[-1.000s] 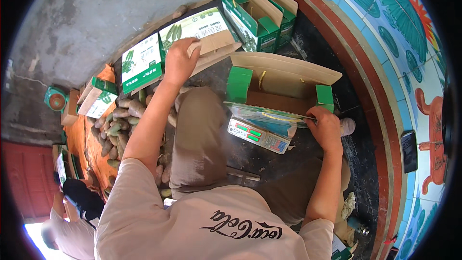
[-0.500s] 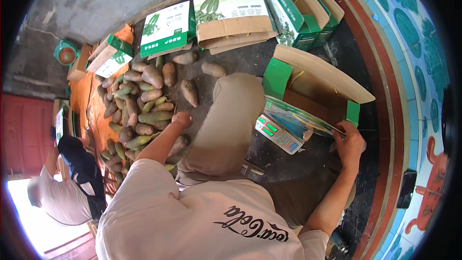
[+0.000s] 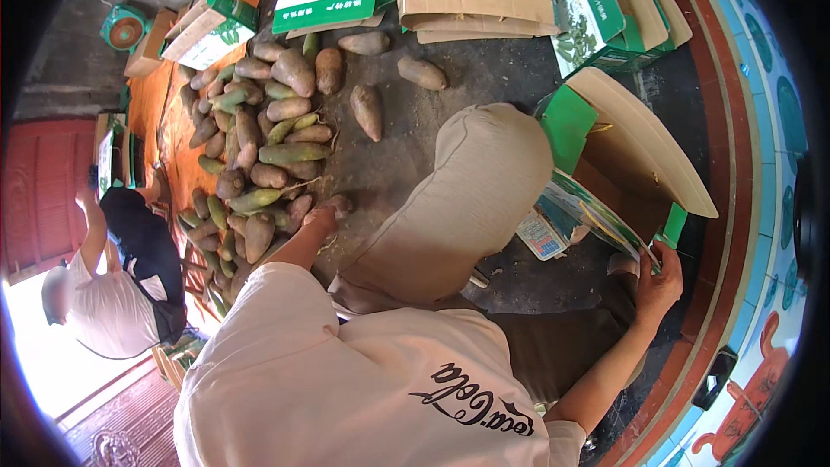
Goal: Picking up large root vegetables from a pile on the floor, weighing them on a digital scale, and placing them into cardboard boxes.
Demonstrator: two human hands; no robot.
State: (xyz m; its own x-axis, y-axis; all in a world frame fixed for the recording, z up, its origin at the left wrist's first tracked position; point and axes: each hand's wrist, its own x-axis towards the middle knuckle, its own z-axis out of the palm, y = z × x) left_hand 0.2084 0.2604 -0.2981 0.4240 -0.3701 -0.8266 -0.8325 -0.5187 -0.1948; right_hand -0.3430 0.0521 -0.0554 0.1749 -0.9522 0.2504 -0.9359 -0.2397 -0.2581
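My left hand is at the near right edge of a heap of green and reddish-brown radishes, its fingers closed on a soil-covered radish that it partly covers. On the right, my right hand pinches the near corner of an opened cardboard carton with green flaps, by its printed front panel. The thumb and fingertips are partly hidden there. Between that carton and my bent knee lies a digital scale, half covered by the panel.
Green-and-white cartons stand along the far side, with loose radishes on the dark floor before them. A small green fan is at the far left. Another person sits at the left. A tiled wall bounds the right.
The view has shifted, so the cartons and heap sit higher in it. My left hand has come nearer to me, onto a radish. My right hand now grips the carton panel's corner.
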